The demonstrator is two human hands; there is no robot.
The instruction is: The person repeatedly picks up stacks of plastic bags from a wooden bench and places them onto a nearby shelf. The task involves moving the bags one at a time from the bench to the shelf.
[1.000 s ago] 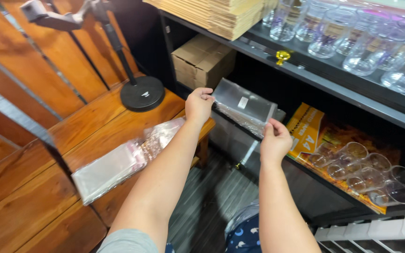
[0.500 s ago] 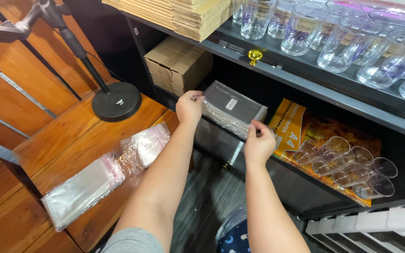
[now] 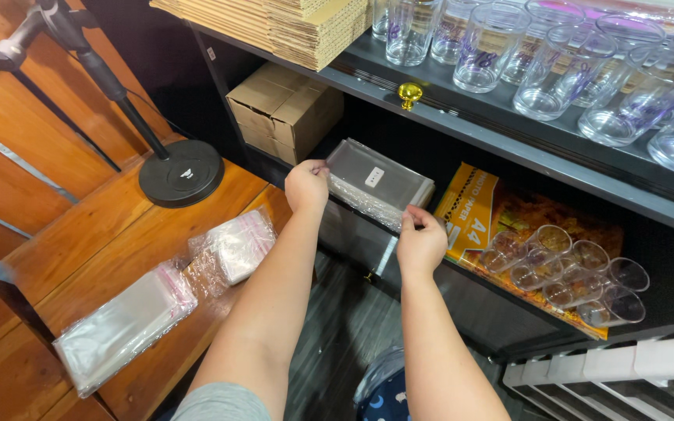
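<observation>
Clear bag stack (image 3: pixel 376 183) gripped by both hands.

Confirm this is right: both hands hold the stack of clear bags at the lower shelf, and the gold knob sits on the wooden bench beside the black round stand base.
Not quite. The gold knob sits on the edge of the upper dark shelf, below the glasses, not on the wooden bench. The head view shows it. The rest holds: the left hand and right hand hold the stack of clear bags, and the black round stand base is on the bench.
</observation>
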